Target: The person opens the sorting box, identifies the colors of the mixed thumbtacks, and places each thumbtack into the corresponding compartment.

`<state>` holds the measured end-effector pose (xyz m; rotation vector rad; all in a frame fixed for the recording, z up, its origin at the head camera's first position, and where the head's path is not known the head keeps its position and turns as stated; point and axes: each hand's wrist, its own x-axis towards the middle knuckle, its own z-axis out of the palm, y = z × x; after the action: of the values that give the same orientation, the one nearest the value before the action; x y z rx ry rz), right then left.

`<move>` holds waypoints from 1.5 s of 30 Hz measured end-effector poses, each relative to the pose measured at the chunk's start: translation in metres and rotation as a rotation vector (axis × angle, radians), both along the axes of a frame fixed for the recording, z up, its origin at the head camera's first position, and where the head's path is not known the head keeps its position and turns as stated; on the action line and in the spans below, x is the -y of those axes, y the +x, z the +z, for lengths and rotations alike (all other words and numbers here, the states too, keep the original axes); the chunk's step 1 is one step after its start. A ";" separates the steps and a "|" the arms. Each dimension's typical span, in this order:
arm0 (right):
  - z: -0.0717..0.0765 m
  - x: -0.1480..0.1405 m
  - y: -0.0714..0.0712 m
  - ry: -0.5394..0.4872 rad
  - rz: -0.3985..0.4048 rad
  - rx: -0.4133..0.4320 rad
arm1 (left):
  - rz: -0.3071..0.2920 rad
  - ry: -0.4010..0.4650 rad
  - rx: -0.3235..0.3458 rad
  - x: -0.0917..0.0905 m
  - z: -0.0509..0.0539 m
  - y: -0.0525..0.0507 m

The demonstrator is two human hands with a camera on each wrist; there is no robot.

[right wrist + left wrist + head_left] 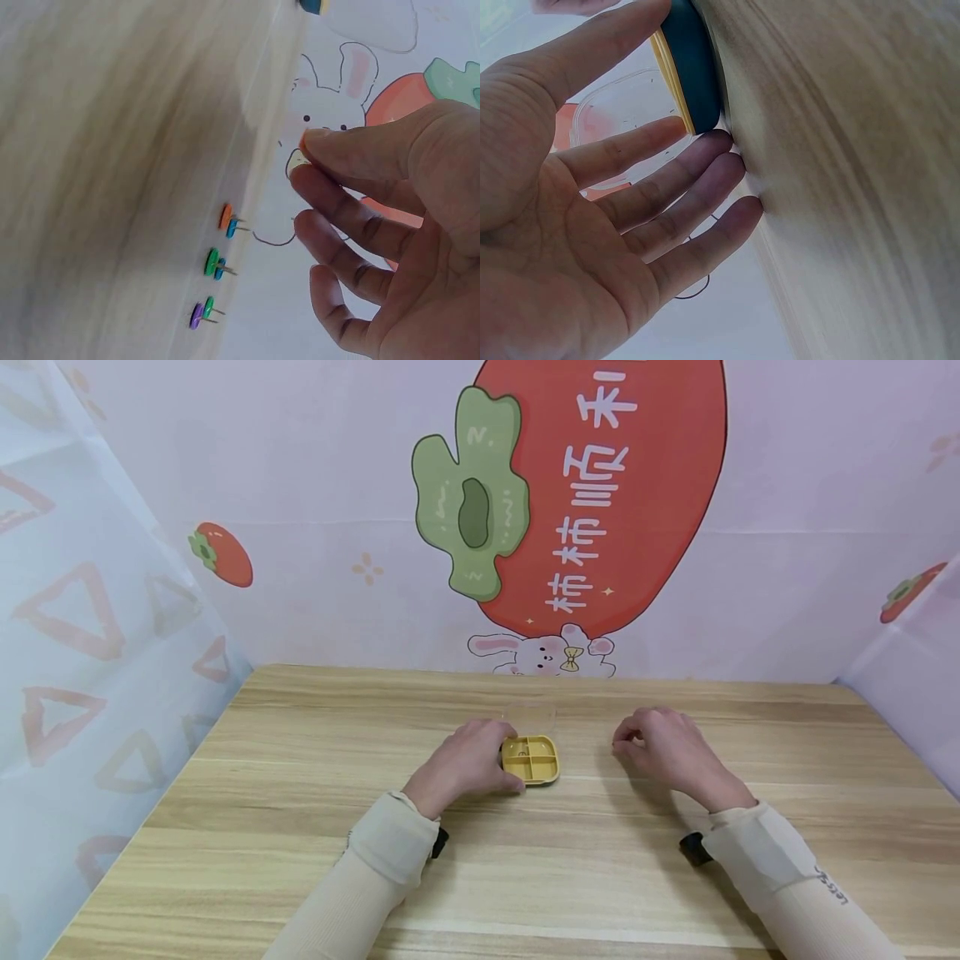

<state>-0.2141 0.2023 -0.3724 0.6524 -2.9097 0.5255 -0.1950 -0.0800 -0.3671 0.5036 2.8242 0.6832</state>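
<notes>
A small pill box (531, 760) with a yellow four-compartment inside and a dark teal shell (694, 67) lies on the table, its clear lid (529, 717) folded back. My left hand (474, 758) holds the box at its left side, thumb at the near edge and index finger at the far edge. A small dark mark or item shows in the far-left compartment. To the right, my right hand (666, 750) is raised over the table, thumb and index finger pinching a small orange thumbtack (304, 141), mostly hidden by the fingertips.
Several coloured thumbtacks (212, 262), orange, blue, green and purple, lie points up on the table beyond my right hand. The wooden table (300, 827) ends at a patterned backdrop (315, 593) behind, with cloth at both sides.
</notes>
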 end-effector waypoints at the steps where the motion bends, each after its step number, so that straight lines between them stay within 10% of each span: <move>1: 0.000 0.001 0.001 -0.008 0.005 -0.008 | -0.001 0.000 -0.001 0.000 0.000 0.000; 45: 0.007 0.040 0.012 -0.200 0.139 0.030 | 0.010 0.005 0.002 0.000 0.000 0.000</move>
<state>-0.2022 0.1621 -0.3657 0.8264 -2.8018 0.8357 -0.1949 -0.0800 -0.3673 0.4894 2.8263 0.6931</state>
